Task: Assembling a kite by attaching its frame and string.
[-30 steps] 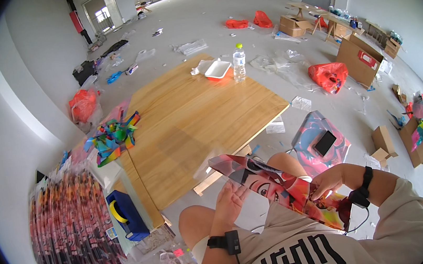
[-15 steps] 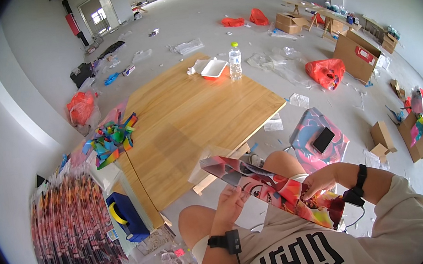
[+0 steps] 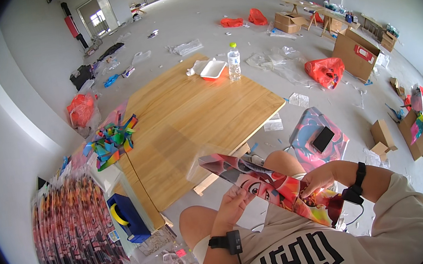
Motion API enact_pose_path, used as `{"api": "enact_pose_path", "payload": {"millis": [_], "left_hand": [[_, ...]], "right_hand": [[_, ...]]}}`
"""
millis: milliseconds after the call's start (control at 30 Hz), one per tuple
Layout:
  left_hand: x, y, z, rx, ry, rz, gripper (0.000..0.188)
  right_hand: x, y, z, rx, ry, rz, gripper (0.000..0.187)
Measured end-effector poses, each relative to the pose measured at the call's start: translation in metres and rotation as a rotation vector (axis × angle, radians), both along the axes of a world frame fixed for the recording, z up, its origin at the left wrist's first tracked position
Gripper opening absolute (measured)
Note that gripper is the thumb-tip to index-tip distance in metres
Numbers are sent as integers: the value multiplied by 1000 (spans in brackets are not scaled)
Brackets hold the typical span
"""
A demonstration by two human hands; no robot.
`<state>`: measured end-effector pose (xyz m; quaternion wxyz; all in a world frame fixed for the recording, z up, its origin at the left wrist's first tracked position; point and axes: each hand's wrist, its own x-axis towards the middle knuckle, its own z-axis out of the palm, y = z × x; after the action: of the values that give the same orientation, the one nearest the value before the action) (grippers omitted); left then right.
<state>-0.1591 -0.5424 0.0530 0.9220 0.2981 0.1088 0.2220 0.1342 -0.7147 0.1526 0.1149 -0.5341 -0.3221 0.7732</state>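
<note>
A long, folded printed sheet [image 3: 268,184] lies slantwise above my lap, showing a cartoon face in red, grey and yellow. My left hand [image 3: 235,203] pinches its near edge, left of the printed eyes. Toward the other end, my right hand [image 3: 318,179] is closed on the sheet with bent fingers; the fold partly hides the fingertips. Clear film [image 3: 195,170] sticks out past the sheet's left end, over the edge of the wooden table [image 3: 194,118].
Left of me stand a stack of wrapped printed sheets [image 3: 75,228] and a blue tape dispenser [image 3: 135,226]. Rainbow ribbons [image 3: 112,143], a white tray [image 3: 213,69] and a water bottle [image 3: 234,63] are on the table. A phone [image 3: 323,140] rests on a patterned stool [image 3: 312,159].
The sheet has tilted slightly and its left end has risen a little. My right hand's fingers have shifted slightly on it; my left hand keeps its pinch.
</note>
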Motion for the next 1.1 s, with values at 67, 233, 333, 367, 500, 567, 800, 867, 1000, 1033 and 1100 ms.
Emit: {"api": "enact_pose_path", "payload": {"millis": [67, 233, 333, 367, 500, 567, 800, 867, 1000, 1033, 1100], "left_hand": [[-2, -1, -4, 42, -12, -73, 26], [-6, -6, -10, 193, 232, -301, 22], [-4, -7, 4, 409, 296, -439, 23], [-1, -9, 18, 489, 297, -475, 23], [6, -11, 6, -98, 61, -215, 28], [6, -7, 10, -238, -99, -75, 36], [2, 1, -8, -172, -45, 125, 39], [2, -2, 4, -140, -23, 98, 39], [-2, -4, 10, -107, -38, 45, 40], [-4, -4, 10, -109, -33, -2, 41], [-9, -4, 9, -112, -23, -100, 42]], "right_hand": [[0, 0, -2, -3, 10, -13, 32], [5, 2, -10, -16, 6, 24, 30], [6, -1, -15, 11, -57, 35, 28], [7, -4, -17, 22, -86, 37, 27], [2, 2, -12, 12, -66, 43, 27], [1, 3, -9, 27, -96, 46, 29], [-12, 24, 4, 39, -206, 157, 36], [-9, 26, -1, 47, -239, 211, 36], [-6, 24, -11, 267, -279, 241, 40], [-12, 27, 4, 282, -296, 233, 41], [-20, 33, 27, 254, -354, 236, 45]]}}
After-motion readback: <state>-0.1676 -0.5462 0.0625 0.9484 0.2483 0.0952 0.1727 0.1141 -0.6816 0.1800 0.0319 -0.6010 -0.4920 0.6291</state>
